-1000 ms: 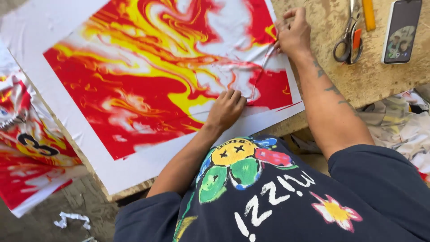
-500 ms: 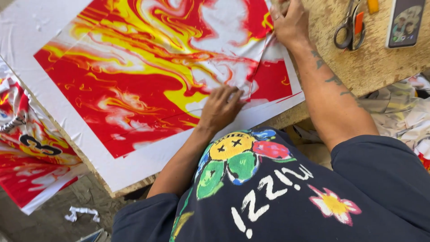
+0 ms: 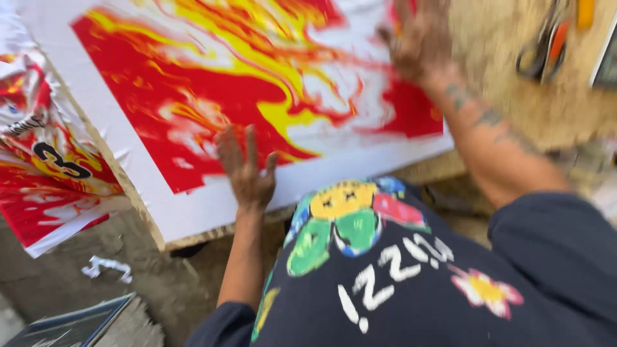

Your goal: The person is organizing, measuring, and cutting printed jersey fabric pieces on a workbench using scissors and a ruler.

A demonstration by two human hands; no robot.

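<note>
A large sheet [image 3: 193, 212] with a white border lies on the table, printed with red, yellow and white marbled swirls. My left hand [image 3: 247, 170] lies flat on its near part, fingers spread, over the red area and the white border. At the print's far right part, my right hand [image 3: 418, 42] presses down with its fingers apart; motion blur hides the fingertips. Neither hand holds anything that I can see. Both hands look stained with paint.
The sheet rests on a rough wooden board table [image 3: 514, 103]. Orange-handled scissors [image 3: 546, 48] and a dark flat device [image 3: 607, 61] lie at the far right. Another red printed sheet [image 3: 51, 173] hangs at the left. On the floor lie a paper scrap [image 3: 106, 266] and a dark panel [image 3: 71, 324].
My left hand has slid left along the print's near edge and spread its fingers. The right hand stays at the far right of the print. The view moved closer and blurred.
</note>
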